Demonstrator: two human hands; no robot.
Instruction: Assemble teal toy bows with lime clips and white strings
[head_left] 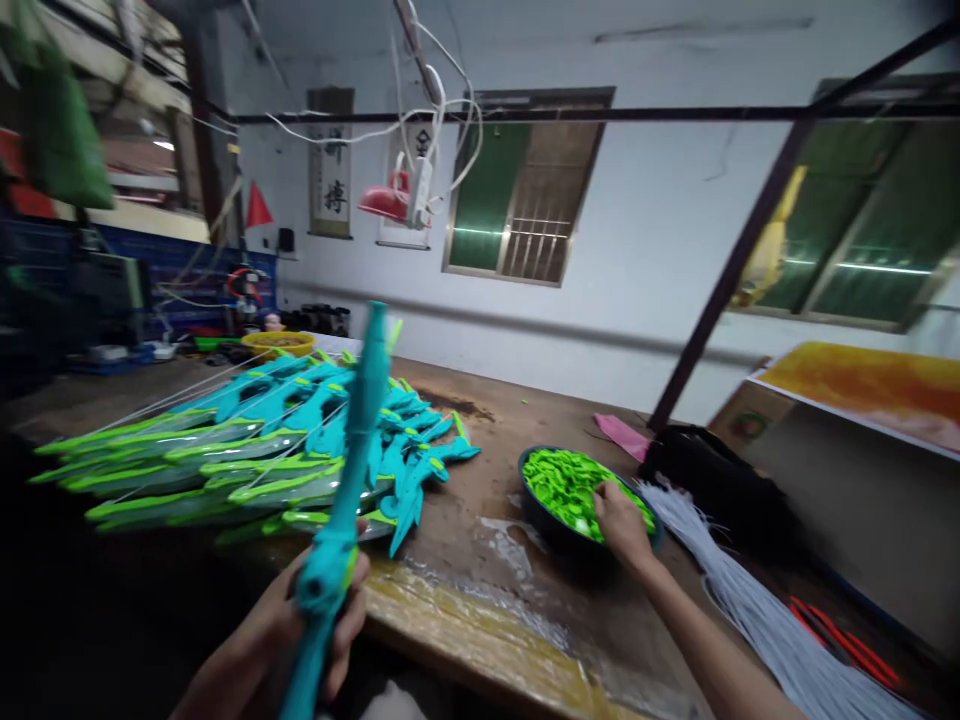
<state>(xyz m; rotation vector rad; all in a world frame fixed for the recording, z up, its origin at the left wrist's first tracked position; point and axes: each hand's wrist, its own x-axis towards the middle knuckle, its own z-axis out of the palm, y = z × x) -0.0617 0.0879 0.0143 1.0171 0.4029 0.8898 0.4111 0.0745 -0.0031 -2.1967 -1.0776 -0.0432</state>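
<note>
My left hand (pixel 346 620) is wrapped round a turquoise plastic toy bow (pixel 360 430), held up and tilted near the table's front edge; motion blurs it a little. My right hand (pixel 621 518) reaches into a dark bowl (pixel 534 505) heaped with small bright-green plastic pieces (pixel 562 480). Its fingers are curled together at the pieces, and what they pinch is hidden. To the left, a pile of similar turquoise and green toy bows (pixel 300 410) with white strings covers the table.
A bundle of white cords (pixel 742 590) lies right of the bowl, near red-handled tool (pixel 847 640) and a black bag (pixel 712 470). A yellow basin (pixel 277 345) stands behind the pile. A red lamp (pixel 386 200) hangs overhead. A dark post (pixel 731 270) rises at the right.
</note>
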